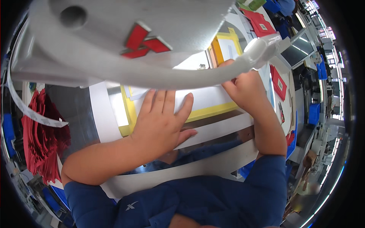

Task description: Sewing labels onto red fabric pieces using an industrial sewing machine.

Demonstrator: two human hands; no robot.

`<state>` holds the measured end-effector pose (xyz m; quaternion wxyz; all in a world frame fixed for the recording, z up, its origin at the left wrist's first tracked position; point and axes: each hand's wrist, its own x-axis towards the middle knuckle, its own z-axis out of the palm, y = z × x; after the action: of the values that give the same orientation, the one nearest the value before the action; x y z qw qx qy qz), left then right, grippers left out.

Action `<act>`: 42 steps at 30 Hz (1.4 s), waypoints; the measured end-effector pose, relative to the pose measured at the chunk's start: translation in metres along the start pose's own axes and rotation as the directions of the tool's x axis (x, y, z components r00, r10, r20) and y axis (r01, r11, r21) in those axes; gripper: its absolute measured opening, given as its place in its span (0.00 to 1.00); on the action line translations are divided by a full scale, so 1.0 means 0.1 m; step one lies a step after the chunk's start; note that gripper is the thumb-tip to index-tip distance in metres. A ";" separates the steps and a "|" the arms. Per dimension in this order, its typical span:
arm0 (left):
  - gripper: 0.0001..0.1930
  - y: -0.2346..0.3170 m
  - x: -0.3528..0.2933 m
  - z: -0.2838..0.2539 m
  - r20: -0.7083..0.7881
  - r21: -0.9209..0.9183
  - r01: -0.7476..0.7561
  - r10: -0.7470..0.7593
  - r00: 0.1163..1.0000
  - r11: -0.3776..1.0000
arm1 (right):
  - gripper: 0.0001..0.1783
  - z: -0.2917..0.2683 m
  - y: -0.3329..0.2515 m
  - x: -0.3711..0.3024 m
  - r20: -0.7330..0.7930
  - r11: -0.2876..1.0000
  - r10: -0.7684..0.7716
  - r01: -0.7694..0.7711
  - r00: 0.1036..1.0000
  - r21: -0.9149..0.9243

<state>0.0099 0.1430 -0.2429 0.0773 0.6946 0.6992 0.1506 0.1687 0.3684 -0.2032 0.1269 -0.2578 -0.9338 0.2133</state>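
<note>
Plainly, in the head view, a grey machine head (102,41) and a pale tube (205,78) hide the far part of the yellow-edged white panel (207,98) at mid-frame. Its near edge runs left to right, rising slightly rightward. The left hand (159,123) lies over it, fingers spread; the right hand (247,89) curls near its right end, grip unclear.

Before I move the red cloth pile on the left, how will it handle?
Probably floppy: the red cloth pile droops in ripples and soft folds. Layers may slide or fan apart, since many loose edges show and I see no tie. Rolling looks unlikely, given its limp, uneven shape.
</note>
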 end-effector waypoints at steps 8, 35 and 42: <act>0.49 -0.01 0.06 -0.03 0.076 -0.060 -0.026 0.030 0.997 0.998 | 0.05 0.12 0.06 -0.15 -0.190 0.943 -0.281 0.234 0.941 -0.237; 0.48 -0.06 0.21 -0.01 0.066 -0.107 -0.016 0.023 0.998 0.994 | 0.16 0.23 0.07 -0.06 -0.191 0.958 -0.279 0.287 0.941 0.017; 0.48 -0.07 0.21 0.02 0.021 -0.081 -0.030 0.032 0.999 0.996 | 0.17 0.31 0.11 0.02 -0.123 0.947 -0.316 0.320 0.941 0.011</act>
<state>0.0036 0.1643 -0.2443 0.1107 0.7032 0.6808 0.1722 0.1609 0.3683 -0.2349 0.2191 -0.1140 -0.9505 0.1888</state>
